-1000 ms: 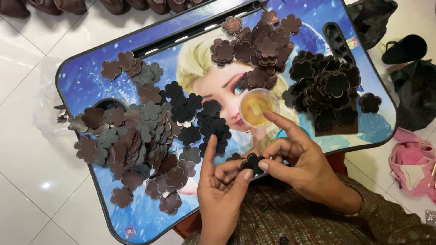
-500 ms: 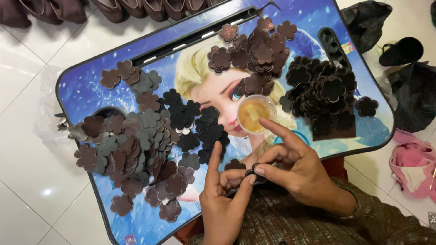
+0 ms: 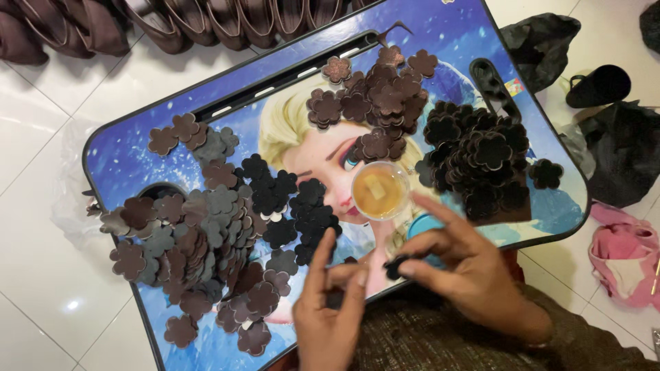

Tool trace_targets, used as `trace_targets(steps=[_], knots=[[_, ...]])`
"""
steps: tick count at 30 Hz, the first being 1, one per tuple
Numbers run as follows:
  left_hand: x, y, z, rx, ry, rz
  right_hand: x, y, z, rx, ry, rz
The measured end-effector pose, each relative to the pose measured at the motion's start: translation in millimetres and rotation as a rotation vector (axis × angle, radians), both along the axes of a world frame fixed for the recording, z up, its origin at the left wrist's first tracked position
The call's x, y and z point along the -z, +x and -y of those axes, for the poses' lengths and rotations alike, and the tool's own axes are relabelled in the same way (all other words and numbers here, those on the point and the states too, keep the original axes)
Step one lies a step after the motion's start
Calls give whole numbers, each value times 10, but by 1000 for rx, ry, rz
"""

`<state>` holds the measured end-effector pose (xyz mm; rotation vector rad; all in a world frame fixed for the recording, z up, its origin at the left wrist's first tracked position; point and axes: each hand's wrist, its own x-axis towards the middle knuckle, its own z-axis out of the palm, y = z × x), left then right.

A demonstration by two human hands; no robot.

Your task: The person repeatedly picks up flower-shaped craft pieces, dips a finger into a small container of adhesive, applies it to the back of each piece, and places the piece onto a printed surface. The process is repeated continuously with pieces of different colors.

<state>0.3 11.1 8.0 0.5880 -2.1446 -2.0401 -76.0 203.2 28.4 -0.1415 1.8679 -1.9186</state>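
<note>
My right hand (image 3: 459, 266) pinches a small black flower-shaped piece (image 3: 397, 266) between thumb and fingers, just over the near edge of a blue lap table (image 3: 130, 161) with a cartoon picture. My left hand (image 3: 331, 304) is beside it, fingers raised and apart, index pointing up, holding nothing that I can see. A small clear cup of amber glue (image 3: 379, 190) stands just beyond my fingers. Black flower pieces (image 3: 289, 206) lie in front of my left hand.
A big heap of brown and grey flower pieces (image 3: 199, 240) covers the table's left. Brown ones (image 3: 378, 103) lie at the far middle, black ones (image 3: 481, 158) at the right. Dark shoe parts (image 3: 172, 20) line the floor beyond. Pink cloth (image 3: 622, 257) and dark bags (image 3: 619, 165) lie on the right.
Both hands held one black piece together; now my right hand has pulled it away to the right and my left hand has let go. The view has shifted closer.
</note>
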Motion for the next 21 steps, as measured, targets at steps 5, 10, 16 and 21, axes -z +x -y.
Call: trace_targets(steps=[5,10,16,21], knots=[[-106,-164,327,-118,-954,-174,-17,-266,-374,378,379,-460],[-143,-340,350,-71,-1093,-224,-43,-394,-690,441,361,-515],[-87,-419,370,-33,-1150,-184,-6,-402,-809,379,472,-497],[-59,-387,366,-71,-1126,-165,-32,-430,-730,428,819,-790]])
